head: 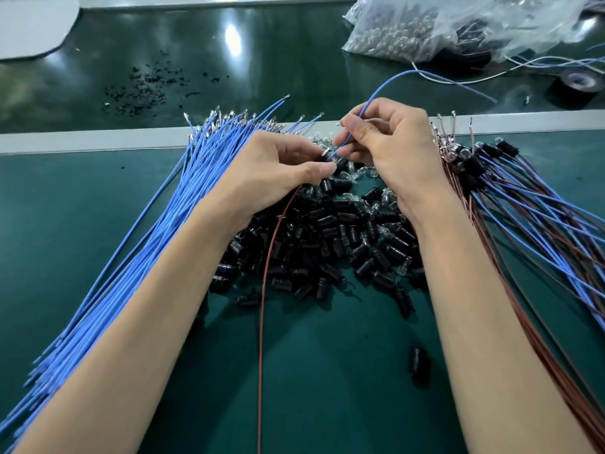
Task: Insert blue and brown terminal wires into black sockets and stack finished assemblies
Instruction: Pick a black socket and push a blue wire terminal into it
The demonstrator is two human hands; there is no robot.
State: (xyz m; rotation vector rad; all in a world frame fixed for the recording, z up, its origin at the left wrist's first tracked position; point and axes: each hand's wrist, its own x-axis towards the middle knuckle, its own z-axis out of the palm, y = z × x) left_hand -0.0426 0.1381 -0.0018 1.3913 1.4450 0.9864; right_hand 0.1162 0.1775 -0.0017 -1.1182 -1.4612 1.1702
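Observation:
My left hand pinches a small black socket, mostly hidden by its fingertips, and a brown wire hangs down from it toward me. My right hand pinches a blue wire that arcs up and off to the right. The metal tip of that wire sits right at the socket between my two hands. Under both hands lies a heap of black sockets mixed with clear bulbs. A fan of loose blue wires lies at the left. Finished assemblies with blue and brown wires are stacked at the right.
A single black socket lies apart near the front. Behind the grey strip are black debris bits, a plastic bag of bulbs, a black tape roll and a white sheet.

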